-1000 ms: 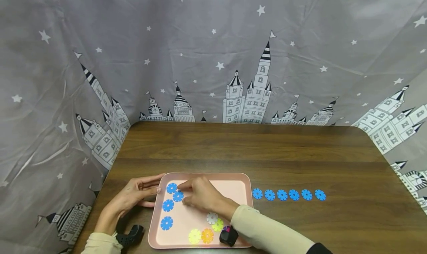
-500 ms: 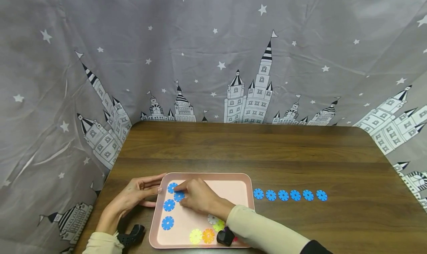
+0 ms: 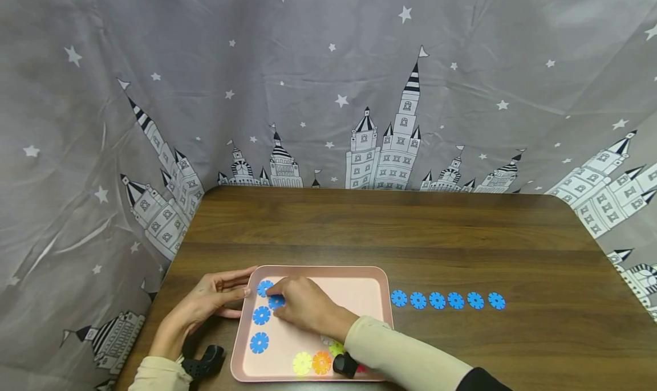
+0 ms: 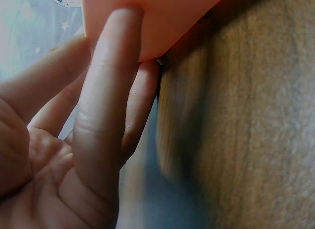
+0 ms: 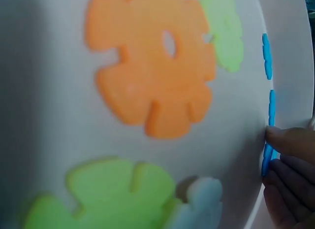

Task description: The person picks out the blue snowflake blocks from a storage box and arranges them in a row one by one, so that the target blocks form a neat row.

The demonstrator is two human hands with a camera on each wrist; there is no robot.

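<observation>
At lower left, the blue disc [image 3: 275, 301] pinched by the right hand [image 3: 306, 306] is best lifted straight while the tray [image 3: 359, 277] is steadied by the left hand's [image 3: 207, 305] straight fingers.

pink tray [image 3: 377, 277], blue discs [image 3: 446, 300], starry grey curtain [image 3: 328, 66]

— What lies on the desk [image 3: 462, 231] toward its right edge?
— Six blue discs [image 3: 446, 300] in a row.
— And beyond the far edge?
— A grey castle-print curtain [image 3: 328, 83].
</observation>
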